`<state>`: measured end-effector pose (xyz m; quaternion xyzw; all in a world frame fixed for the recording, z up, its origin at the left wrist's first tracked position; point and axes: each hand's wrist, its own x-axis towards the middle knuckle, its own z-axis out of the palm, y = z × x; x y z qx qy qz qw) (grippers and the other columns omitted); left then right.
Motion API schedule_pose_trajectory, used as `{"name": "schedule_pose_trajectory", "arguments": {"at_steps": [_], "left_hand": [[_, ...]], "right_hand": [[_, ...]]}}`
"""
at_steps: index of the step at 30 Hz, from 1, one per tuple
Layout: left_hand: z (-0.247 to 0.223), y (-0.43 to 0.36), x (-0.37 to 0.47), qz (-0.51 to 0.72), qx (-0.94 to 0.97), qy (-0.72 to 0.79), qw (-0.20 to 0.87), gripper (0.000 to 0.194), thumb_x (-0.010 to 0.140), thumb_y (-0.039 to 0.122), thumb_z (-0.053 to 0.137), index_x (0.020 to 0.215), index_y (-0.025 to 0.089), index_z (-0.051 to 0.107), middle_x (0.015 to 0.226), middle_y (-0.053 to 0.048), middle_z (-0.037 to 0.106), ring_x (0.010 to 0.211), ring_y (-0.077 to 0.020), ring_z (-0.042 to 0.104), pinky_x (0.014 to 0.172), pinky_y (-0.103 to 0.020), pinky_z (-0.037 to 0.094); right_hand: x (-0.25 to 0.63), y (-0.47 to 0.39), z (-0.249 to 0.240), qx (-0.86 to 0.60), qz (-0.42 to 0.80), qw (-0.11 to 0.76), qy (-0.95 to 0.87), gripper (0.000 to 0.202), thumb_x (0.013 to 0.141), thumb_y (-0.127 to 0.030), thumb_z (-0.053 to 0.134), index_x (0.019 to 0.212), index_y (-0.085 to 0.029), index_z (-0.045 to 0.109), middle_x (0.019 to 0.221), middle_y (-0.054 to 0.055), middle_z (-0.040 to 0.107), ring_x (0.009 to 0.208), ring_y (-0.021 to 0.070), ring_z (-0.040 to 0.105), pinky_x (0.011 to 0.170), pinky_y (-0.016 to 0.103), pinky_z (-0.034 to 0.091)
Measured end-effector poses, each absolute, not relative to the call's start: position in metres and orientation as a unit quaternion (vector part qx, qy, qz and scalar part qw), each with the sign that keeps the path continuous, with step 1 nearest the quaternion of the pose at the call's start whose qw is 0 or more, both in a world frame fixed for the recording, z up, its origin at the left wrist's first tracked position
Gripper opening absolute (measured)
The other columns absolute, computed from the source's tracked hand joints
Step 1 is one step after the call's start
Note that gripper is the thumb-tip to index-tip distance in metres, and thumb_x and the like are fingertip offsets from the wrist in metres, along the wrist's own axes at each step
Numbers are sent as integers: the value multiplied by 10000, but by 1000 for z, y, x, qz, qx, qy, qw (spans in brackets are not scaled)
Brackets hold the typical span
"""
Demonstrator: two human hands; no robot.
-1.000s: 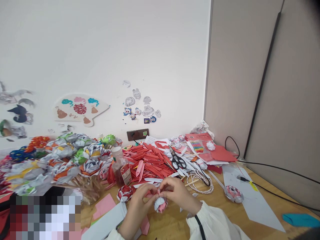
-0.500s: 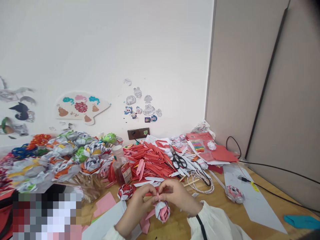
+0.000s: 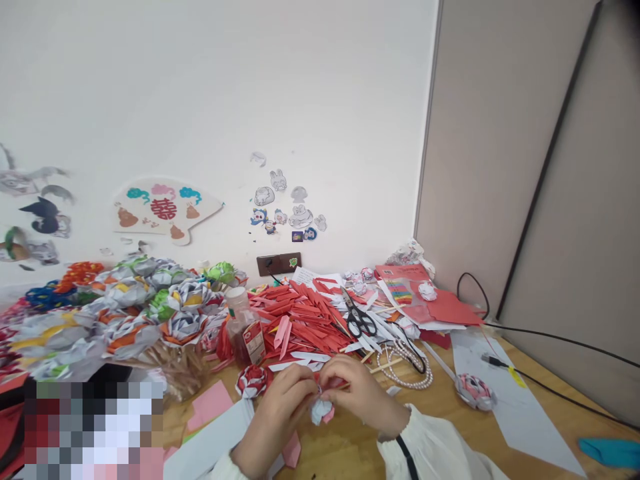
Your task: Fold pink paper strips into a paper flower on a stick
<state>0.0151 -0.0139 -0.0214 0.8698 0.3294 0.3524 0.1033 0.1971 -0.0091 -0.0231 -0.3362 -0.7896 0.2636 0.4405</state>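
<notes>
Low in the centre, a small pink and white folded-paper flower [image 3: 321, 412] is pinched between my two hands. My left hand [image 3: 284, 408] has its fingers closed on the flower's upper left side. From the right, my right hand [image 3: 357, 390] grips it with thumb and fingers, close to the left fingertips. The fingers hide much of the flower's top. A red and white paper flower [image 3: 253, 381] lies just left of my left hand. Beyond both hands is a heap of folded red paper strips [image 3: 305, 317].
Black scissors [image 3: 361, 322] and a pearl string [image 3: 413, 381] lie behind my right hand. A bottle [image 3: 241, 327] and a small red box [image 3: 253, 343] stand behind the left. Many paper flowers [image 3: 130, 297] fill the left; another flower [image 3: 475, 391] and a cable [image 3: 545, 390] are right.
The flower has turned and sits slightly higher, so less of its pink face shows below my fingers. My left fingers have moved further over it. The view has shifted slightly.
</notes>
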Motion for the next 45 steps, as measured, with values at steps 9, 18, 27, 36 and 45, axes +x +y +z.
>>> {"name": "schedule_pose_trajectory", "arguments": {"at_steps": [9,18,27,36,45], "left_hand": [[-21,-8,26,364,797,419,237,104,751,274,550,702,192,592,719,-26,626,701,-167,572,650,-254,462],[-16,-9,26,390,795,390,251,136,783,272,507,741,193,610,775,-45,633,749,-174,578,697,-268,456],[-19,-9,30,434,750,428,258,152,744,320,567,710,182,622,707,-27,652,680,-169,589,646,-261,458],[-31,-2,28,408,703,420,404,271,706,410,605,714,139,616,675,-25,628,647,-152,556,613,-248,431],[-41,8,23,346,657,397,539,367,557,436,721,689,128,571,612,5,580,564,-114,506,551,-235,374]], "right_hand": [[195,-2,-37,-402,226,438,-772,76,722,-131,630,751,-201,624,734,-15,580,695,131,535,630,220,392],[194,-4,-33,-397,244,472,-748,68,713,-152,642,757,-204,639,734,-10,625,705,138,564,631,221,408],[187,-7,-33,-458,206,488,-714,42,698,-157,654,691,-196,667,703,0,644,693,147,563,646,238,390],[184,-8,-31,-482,320,481,-659,78,682,-218,639,633,-166,606,624,2,625,596,140,567,558,226,416],[189,6,-50,-393,507,452,-620,273,578,-338,739,617,-135,561,558,-20,575,507,93,510,491,192,391]]}}
